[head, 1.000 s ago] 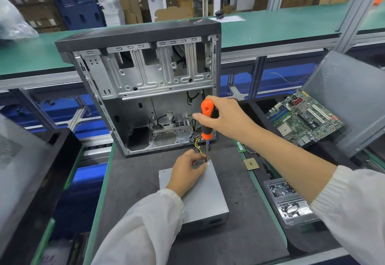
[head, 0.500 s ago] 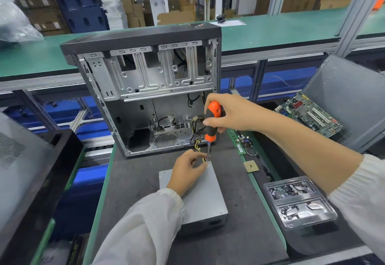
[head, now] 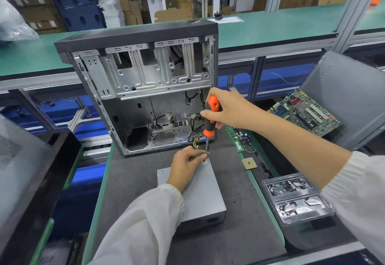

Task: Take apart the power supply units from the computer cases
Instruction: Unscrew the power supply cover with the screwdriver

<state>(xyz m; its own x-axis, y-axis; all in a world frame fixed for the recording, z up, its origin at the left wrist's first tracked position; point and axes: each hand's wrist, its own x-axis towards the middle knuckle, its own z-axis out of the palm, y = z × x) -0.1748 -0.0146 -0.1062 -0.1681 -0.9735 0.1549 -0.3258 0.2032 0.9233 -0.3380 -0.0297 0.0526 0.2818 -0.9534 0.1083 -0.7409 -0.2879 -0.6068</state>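
A grey metal power supply unit (head: 203,191) lies flat on the dark mat in front of the open computer case (head: 143,89), its yellow and black cables trailing into the case. My right hand (head: 227,110) grips the orange-and-black screwdriver (head: 210,116) upright, its tip at the unit's far corner. My left hand (head: 186,166) rests on the unit's top and pinches the screwdriver's shaft near the tip.
A motherboard (head: 306,112) leans in a grey case panel at right. A clear tray (head: 295,198) of small parts, a processor chip (head: 249,163) and a memory stick (head: 237,141) lie at the mat's right edge. A black case (head: 31,181) stands at left.
My right hand and the screwdriver stayed over the unit's far corner with small turning motion. The view shifted slightly; my left hand kept its place.
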